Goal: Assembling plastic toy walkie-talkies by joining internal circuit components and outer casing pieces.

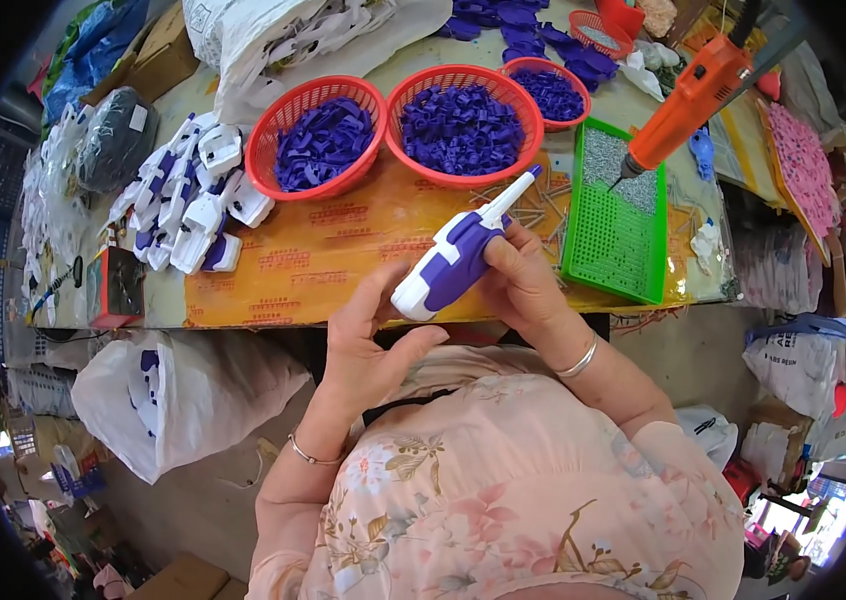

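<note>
The white and purple plastic toy gun (455, 262) is held in the air above the near edge of the bench (343, 250), tilted, its white barrel tip pointing up and to the right. The right hand (523, 285) grasps it: fingers wrapped round the body from behind, thumb on the purple side panel. The left hand (368, 340) is released, fingers spread, thumb and fingertips touching or just beside the lower white end of the toy; exact contact cannot be told.

An orange electric screwdriver (688, 100) hangs above the bench to the right, its bit pointing down over a green perforated plastic tray (615, 240) that holds small grey screws at its far end. Three round red plastic baskets (463, 125) filled with purple plastic parts stand in a row at the far side. A pile of assembled white and purple toy pieces (188, 195) lies at the left. A white plastic bag (178, 395) hangs below the bench edge.
</note>
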A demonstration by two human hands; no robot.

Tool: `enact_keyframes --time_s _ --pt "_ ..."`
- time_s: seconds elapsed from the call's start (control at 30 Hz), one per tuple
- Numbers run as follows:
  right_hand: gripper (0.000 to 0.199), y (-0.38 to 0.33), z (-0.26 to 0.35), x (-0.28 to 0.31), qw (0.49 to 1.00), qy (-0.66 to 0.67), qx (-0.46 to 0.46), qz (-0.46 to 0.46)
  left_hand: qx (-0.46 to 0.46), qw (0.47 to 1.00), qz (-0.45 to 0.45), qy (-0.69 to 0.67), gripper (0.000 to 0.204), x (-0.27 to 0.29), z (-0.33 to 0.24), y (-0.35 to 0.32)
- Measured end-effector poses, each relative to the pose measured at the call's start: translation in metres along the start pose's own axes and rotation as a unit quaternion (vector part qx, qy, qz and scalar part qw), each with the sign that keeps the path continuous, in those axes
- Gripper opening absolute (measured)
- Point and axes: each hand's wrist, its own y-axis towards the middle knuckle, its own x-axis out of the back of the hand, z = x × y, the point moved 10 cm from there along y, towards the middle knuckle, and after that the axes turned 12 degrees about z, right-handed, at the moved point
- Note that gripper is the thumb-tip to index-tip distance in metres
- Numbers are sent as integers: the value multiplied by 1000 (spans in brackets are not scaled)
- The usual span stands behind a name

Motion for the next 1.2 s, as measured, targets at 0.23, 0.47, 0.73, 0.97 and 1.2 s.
enact_keyframes --time_s 0.23,0.47,0.73,0.97,1.2 --pt "45 0 -5 -22 998 -31 -23 49 -18 990 0 143 22 9 3 -6" --pt "45 -1 7 -24 960 -260 -30 99 9 980 61 188 48 15 -13 2" --pt "48 -7 1 -40 951 -262 -67 149 86 987 100 -95 23 7 8 10" --pt "47 -10 -8 -33 958 -218 -113 148 65 978 116 -163 20 7 21 14" --pt "41 -4 -5 -41 947 -262 -94 161 58 982 85 -160 20 13 19 8"
